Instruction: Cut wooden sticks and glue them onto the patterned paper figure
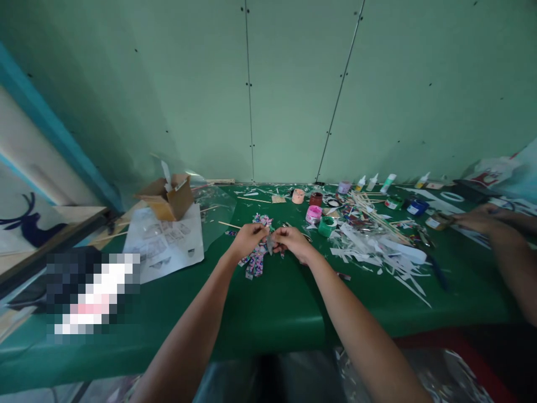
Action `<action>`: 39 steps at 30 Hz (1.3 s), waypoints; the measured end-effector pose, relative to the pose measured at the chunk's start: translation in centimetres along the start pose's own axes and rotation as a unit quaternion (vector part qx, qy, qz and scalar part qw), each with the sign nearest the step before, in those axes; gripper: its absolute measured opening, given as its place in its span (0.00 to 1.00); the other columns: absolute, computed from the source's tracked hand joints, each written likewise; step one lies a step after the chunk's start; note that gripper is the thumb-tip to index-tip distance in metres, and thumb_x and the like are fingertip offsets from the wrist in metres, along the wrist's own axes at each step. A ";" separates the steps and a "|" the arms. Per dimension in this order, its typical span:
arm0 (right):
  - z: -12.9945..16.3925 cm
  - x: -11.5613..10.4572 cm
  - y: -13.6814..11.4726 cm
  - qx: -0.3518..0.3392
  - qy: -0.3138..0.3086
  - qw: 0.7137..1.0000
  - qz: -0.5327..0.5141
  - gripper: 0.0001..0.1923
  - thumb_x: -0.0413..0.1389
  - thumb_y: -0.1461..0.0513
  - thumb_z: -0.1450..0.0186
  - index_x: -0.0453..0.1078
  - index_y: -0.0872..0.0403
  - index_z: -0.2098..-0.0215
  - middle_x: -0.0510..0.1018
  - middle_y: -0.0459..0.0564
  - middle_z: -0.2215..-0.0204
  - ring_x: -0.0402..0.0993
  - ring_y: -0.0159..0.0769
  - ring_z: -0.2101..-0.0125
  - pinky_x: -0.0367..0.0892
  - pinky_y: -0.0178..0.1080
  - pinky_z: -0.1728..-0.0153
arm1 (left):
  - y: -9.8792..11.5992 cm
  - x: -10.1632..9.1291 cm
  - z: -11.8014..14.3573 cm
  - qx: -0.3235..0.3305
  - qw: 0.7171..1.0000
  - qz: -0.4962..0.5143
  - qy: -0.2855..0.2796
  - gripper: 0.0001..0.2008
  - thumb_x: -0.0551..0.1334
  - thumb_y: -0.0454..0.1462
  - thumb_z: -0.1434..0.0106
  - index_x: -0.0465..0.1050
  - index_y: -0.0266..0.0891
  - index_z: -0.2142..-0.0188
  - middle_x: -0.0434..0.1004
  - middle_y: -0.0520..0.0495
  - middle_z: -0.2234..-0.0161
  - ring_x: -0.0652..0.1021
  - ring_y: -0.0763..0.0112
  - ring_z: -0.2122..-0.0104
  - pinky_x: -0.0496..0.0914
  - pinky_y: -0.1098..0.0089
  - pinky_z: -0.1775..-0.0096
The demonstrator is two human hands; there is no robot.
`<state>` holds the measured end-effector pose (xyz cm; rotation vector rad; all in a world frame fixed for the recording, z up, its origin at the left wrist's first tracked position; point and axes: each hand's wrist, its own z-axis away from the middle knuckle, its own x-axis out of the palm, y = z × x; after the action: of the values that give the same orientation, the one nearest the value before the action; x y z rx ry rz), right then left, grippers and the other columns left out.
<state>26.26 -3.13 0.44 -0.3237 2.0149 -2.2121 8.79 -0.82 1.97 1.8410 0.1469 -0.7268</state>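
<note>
Left hand (pixel 248 238) and right hand (pixel 292 242) pinch small paper piece (pixel 269 244) between fingertips — raised above scrap pile (pixel 257 262) for close work; paint pots (pixel 319 219) right of pile.

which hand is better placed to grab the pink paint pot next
Right. The right hand is on the same side as the pink paint pot and nearer to it; the left hand would have to cross over. Both pinch a small paper piece.

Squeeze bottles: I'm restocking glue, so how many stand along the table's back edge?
4: three squeeze bottles stand close together right of centre, one farther right. Clutter may hide more.
</note>
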 end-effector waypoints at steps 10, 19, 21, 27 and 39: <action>-0.1 -0.4 0.5 0.005 -0.055 0.998 0.021 0.18 0.66 0.52 0.51 0.71 0.57 0.72 0.73 0.42 0.80 0.72 0.29 0.78 0.62 0.30 0.76 | -0.5 0.4 -0.1 -0.013 0.999 0.003 -0.048 0.20 0.55 0.50 0.42 0.71 0.34 0.76 0.63 0.53 0.80 0.63 0.76 0.77 0.55 0.73 0.74; 0.0 0.0 0.4 0.018 -0.067 0.996 -0.047 0.18 0.63 0.50 0.47 0.67 0.56 0.74 0.73 0.44 0.79 0.72 0.28 0.79 0.69 0.32 0.75 | -1.0 0.7 -0.5 -0.003 0.999 -0.012 -0.038 0.16 0.53 0.46 0.40 0.62 0.38 0.78 0.61 0.55 0.80 0.62 0.76 0.78 0.55 0.72 0.74; -0.1 0.1 0.4 0.017 -0.062 0.995 -0.072 0.17 0.64 0.52 0.48 0.67 0.55 0.73 0.72 0.43 0.79 0.72 0.28 0.79 0.70 0.33 0.74 | -1.0 0.7 -0.5 -0.004 0.999 0.003 -0.041 0.17 0.52 0.48 0.40 0.61 0.38 0.78 0.58 0.55 0.81 0.60 0.76 0.78 0.54 0.72 0.75; -0.2 0.0 0.4 0.023 -0.037 0.994 -0.100 0.13 0.64 0.56 0.47 0.69 0.56 0.71 0.74 0.45 0.79 0.73 0.30 0.79 0.71 0.33 0.73 | -0.6 0.9 -0.3 -0.014 0.999 0.031 -0.041 0.17 0.52 0.49 0.40 0.61 0.38 0.76 0.58 0.55 0.81 0.60 0.75 0.78 0.55 0.73 0.74; 0.0 -0.4 0.0 -0.009 -0.009 0.991 -0.137 0.14 0.65 0.55 0.49 0.67 0.54 0.72 0.74 0.44 0.80 0.75 0.33 0.76 0.73 0.36 0.71 | -0.1 0.1 -0.1 -0.031 0.996 0.074 0.027 0.20 0.54 0.51 0.41 0.59 0.38 0.77 0.54 0.56 0.80 0.57 0.78 0.79 0.52 0.73 0.75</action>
<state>26.69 -3.02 0.38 -0.6555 2.0912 -2.3350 8.94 -0.71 1.88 1.7918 0.0675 -0.5633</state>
